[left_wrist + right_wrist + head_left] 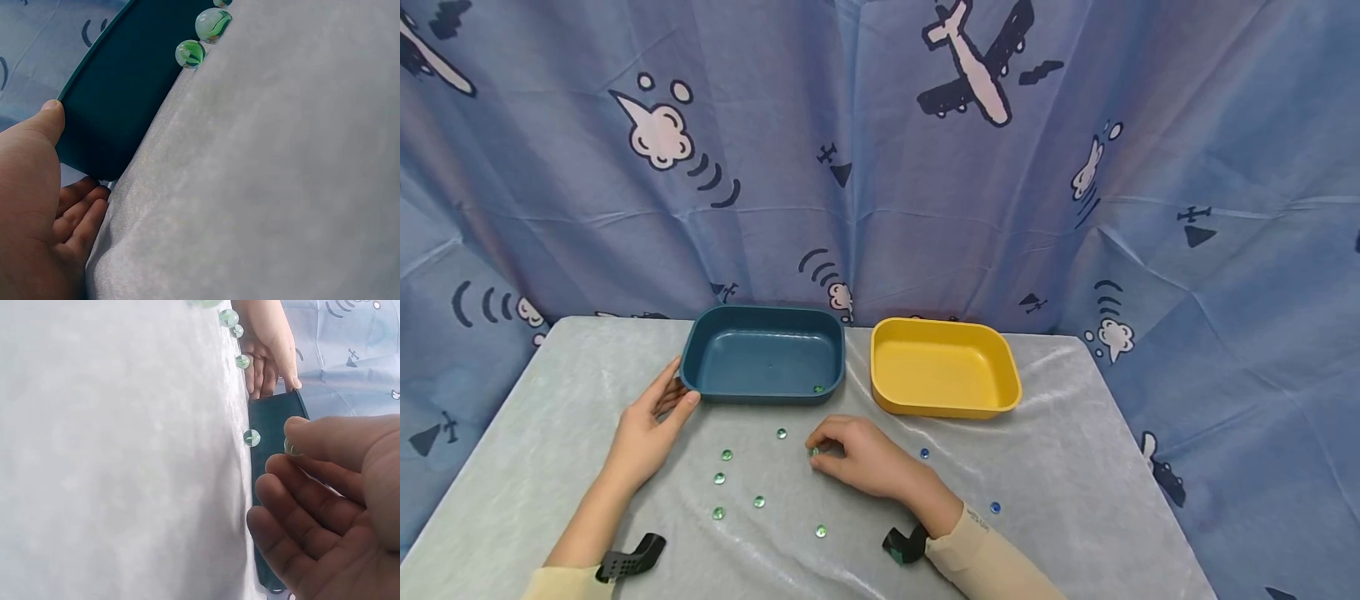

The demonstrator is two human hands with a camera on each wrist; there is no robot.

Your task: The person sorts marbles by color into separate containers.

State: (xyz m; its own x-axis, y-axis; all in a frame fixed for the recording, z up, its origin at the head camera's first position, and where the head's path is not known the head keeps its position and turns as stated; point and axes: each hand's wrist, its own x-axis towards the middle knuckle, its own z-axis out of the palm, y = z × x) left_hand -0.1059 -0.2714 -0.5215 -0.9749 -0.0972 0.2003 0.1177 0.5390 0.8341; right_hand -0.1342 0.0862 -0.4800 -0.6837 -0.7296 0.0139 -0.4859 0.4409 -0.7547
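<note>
Between thumb and forefinger my right hand (pixel 868 457) pinches a green-swirled glass marble (pixel 291 447), held just above the cloth in front of the teal bin (pixel 760 399). The other right fingers are loosely bent. My left hand (pixel 643 433) holds the bin's near left corner, thumb at the front and fingers along the left end. Inside the teal bin, a green marble (pixel 818 389) lies near the front right corner. Several loose green marbles (pixel 759 502) are scattered over the cloth between and in front of the hands.
A yellow bin (pixel 943 412) stands right of the teal one. To the right of my right hand lie a blue marble (pixel 924 453) and a second blue marble (pixel 996 507). Grey cloth (pixel 1075 467) covers the table; a blue patterned curtain (pixel 775 125) hangs behind it.
</note>
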